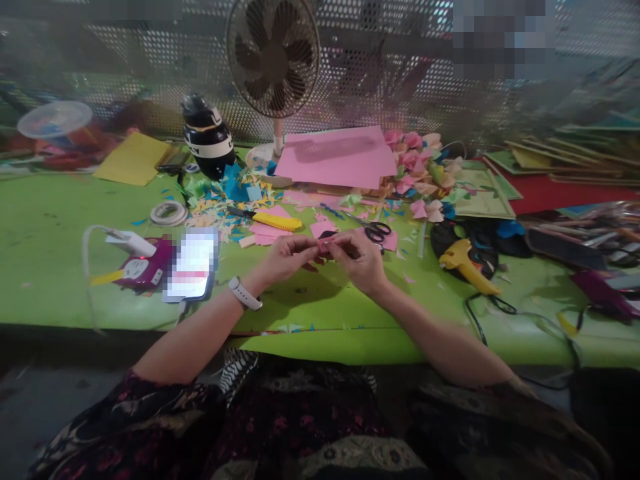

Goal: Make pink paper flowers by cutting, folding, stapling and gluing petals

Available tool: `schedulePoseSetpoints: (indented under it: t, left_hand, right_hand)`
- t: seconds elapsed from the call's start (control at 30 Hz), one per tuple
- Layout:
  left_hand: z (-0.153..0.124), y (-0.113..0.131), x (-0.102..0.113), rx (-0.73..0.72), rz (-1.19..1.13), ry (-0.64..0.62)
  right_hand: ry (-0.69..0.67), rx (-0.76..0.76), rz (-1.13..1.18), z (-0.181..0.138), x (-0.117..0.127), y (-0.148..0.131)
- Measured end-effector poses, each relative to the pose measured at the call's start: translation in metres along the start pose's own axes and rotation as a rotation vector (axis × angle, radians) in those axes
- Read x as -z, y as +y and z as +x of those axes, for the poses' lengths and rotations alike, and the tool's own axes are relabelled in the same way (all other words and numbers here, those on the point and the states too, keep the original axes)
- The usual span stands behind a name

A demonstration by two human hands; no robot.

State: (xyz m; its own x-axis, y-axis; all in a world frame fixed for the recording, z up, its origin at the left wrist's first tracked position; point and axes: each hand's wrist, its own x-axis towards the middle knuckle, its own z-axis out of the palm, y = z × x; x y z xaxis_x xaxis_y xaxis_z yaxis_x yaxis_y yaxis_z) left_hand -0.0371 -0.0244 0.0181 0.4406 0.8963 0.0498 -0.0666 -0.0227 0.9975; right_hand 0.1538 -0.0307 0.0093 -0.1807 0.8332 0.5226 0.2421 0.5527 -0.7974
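Observation:
My left hand [287, 259] and my right hand [361, 261] meet fingertip to fingertip above the green table, both closed in a pinch. Between them is a small piece of pink paper [326, 244], mostly covered by the fingers. Just behind my right hand lie black-handled scissors [377, 231]. Beyond my left hand, a yellow utility knife [270, 219] rests over cut pink paper squares [265, 235]. A white band sits on my left wrist.
A lit phone [193, 265] and a charger on a purple box [150, 265] are at left. Paper scraps [210, 208], pink sheets [337, 157], a fan [273, 60] and paper flowers [415, 163] stand behind. A yellow glue gun [465, 263] with a trailing cord is at right.

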Motion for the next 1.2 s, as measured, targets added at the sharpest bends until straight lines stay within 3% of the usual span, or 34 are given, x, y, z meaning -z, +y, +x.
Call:
schedulePoseSetpoints:
  t: [0.4, 0.7, 0.8, 0.9, 1.2]
  left_hand:
    - [0.001, -0.006, -0.001, 0.068, -0.052, 0.008]
    - [0.0, 0.0, 0.0, 0.096, -0.054, -0.004]
    - [-0.001, 0.003, 0.0, 0.123, -0.08, -0.024]
    - [-0.001, 0.003, 0.0, 0.142, -0.11, -0.05]
    - [0.0, 0.002, 0.002, 0.167, -0.079, -0.079]
  right_hand:
    - [-0.03, 0.033, -0.123, 0.001, 0.001, -0.004]
    - [-0.02, -0.112, -0.022, 0.003, 0.008, -0.005]
    - [-0.085, -0.146, -0.028, 0.005, 0.012, -0.007]
    - [-0.178, -0.105, -0.118, 0.006, 0.011, -0.009]
    - [-0.207, 0.007, -0.228, 0.003, 0.003, -0.008]
